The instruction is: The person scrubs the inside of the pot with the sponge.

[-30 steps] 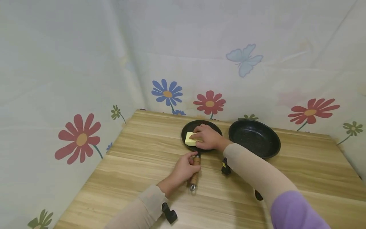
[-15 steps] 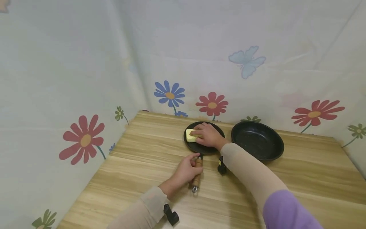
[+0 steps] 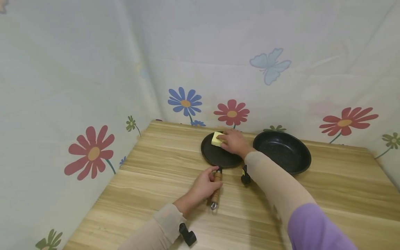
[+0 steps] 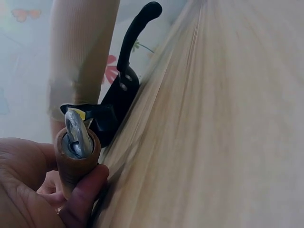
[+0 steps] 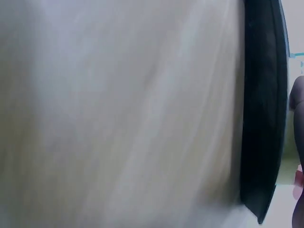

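A small black frying pan (image 3: 218, 156) lies flat towards the back of the table. Its wooden handle (image 3: 216, 189) points to the front, and my left hand (image 3: 203, 187) grips it between thumb and fingers. In the left wrist view the handle's end (image 4: 76, 164) carries a metal hanging ring (image 4: 80, 134). My right hand (image 3: 235, 141) holds a pale yellow sponge (image 3: 216, 139) by its right side, at the pan's far edge. The right wrist view catches the pan's dark side wall (image 5: 263, 109), with only part of the fingers at the frame's right edge.
A larger black frying pan (image 3: 282, 152) stands just right of the small one, partly behind the right forearm; its black handle (image 4: 130, 40) shows in the left wrist view. The wood-grain table (image 3: 150, 166) meets a flower-printed cloth (image 3: 200, 69) at its back and left.
Over the last half second my right hand has moved the sponge from the pan's left side to its far edge. My left hand keeps its grip on the handle.
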Tool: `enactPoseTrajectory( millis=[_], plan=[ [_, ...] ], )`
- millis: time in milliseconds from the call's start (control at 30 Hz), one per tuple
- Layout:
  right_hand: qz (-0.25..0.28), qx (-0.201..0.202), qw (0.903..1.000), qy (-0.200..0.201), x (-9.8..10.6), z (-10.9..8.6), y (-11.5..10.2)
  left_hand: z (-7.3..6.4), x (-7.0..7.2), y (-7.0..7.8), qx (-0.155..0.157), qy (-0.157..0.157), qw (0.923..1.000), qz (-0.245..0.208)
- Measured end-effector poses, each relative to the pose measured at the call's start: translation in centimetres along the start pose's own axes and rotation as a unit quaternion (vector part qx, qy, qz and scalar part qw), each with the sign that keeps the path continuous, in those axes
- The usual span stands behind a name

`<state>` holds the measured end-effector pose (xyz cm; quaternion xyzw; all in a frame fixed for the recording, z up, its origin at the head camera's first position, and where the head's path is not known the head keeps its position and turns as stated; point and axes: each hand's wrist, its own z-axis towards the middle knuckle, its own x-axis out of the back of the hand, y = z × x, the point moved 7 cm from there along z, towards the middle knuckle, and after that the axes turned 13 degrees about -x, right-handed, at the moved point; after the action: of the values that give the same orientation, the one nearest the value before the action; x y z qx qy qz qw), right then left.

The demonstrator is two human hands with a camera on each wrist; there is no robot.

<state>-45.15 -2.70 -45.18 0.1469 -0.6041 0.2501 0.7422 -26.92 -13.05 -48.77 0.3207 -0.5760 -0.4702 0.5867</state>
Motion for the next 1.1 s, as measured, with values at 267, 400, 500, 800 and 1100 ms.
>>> enactPoseTrajectory(
  millis=[267, 400, 500, 800, 1100],
  plan=[
    [-0.035, -0.031, 0.9988, -0.014, 0.9, -0.5, 1.5, -0.1, -0.2, 0.0, 0.009, -0.002, 0.9999, -0.009],
    [-0.043, -0.037, 0.9979, -0.033, 1.3, -1.1, 2.2, -0.1, -0.3, 0.0, 0.005, -0.002, 1.0, -0.004],
    [-0.053, -0.039, 0.9968, -0.046, 1.6, -1.5, 2.6, -0.1, -0.3, -0.1, 0.003, 0.0, 1.0, 0.001],
    [-0.059, -0.01, 0.9969, -0.052, 2.8, -2.7, 3.0, -0.2, -0.2, -0.2, 0.012, 0.004, 0.9998, -0.017],
    [0.004, 0.095, 0.9937, -0.059, 3.2, -5.2, 1.5, -0.1, -0.3, -0.2, 0.013, 0.011, 0.9996, -0.023]
  ],
)
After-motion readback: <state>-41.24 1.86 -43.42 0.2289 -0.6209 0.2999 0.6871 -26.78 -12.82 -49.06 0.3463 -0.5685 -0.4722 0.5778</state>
